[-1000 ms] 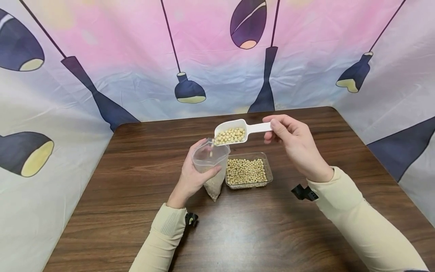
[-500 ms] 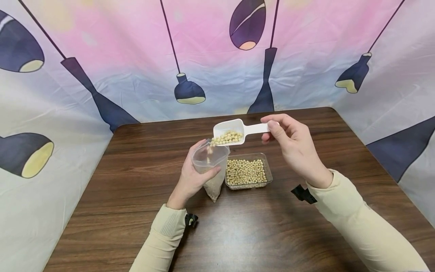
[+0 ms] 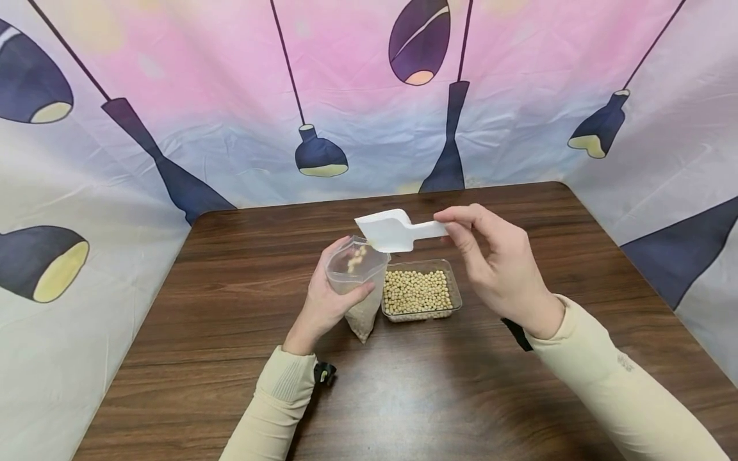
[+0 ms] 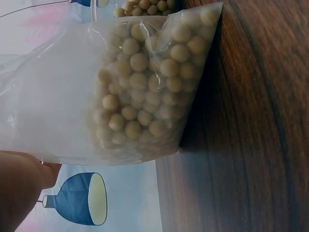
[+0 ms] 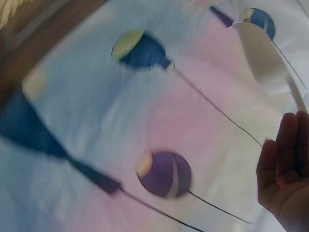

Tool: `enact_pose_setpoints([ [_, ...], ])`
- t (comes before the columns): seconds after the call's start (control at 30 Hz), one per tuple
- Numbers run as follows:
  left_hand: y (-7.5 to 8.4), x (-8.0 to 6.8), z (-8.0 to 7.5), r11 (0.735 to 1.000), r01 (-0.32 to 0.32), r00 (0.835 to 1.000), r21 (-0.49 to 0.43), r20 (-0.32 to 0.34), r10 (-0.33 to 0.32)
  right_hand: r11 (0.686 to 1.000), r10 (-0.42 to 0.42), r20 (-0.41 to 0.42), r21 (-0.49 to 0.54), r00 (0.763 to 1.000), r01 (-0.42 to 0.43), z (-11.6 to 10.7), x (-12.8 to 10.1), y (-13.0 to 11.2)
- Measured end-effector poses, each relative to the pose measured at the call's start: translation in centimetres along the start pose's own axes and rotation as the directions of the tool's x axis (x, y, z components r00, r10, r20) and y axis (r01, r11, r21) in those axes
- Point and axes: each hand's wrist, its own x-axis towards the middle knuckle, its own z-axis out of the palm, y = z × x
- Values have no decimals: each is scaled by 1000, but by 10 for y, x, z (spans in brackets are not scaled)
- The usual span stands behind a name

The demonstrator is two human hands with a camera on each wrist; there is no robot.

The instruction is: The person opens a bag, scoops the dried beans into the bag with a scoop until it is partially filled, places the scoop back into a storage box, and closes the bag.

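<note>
Soybeans [image 3: 355, 258] drop from the tipped white scoop [image 3: 387, 232] into the mouth of a clear plastic bag [image 3: 353, 272], whose bean-filled bottom corner rests on the wooden bench [image 3: 230, 358]. The left hand [image 3: 323, 301] grips the bag upright just beside a clear tub of soybeans [image 3: 418, 291], while the right hand [image 3: 496, 269] pinches the scoop's handle above that tub. A lamp-patterned curtain [image 3: 173, 96] hangs behind.
</note>
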Motion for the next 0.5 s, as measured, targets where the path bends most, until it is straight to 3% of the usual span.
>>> enact_pose_setpoints([
  [0.07,5,0,1,1000,-15,1000,-3,3,15,988,-115,-2,-105,993,114,-1,0,1],
  [0.13,12,-1,1,1000,-29,1000,-6,7,29,964,-146,31,-219,989,150,-3,-1,3],
  [0.23,26,-2,2,999,-43,999,3,11,43,925,-36,159,-368,987,93,-6,-6,12],
  [0.33,32,-3,2,999,-36,999,16,10,36,869,121,293,-493,948,41,-3,-17,24],
  [0.4,35,-3,2,999,-29,1000,22,11,29,838,186,343,-544,921,33,2,-25,32],
  [0.5,35,-4,3,999,-25,1000,26,11,25,811,214,366,-584,906,45,9,-35,41],
])
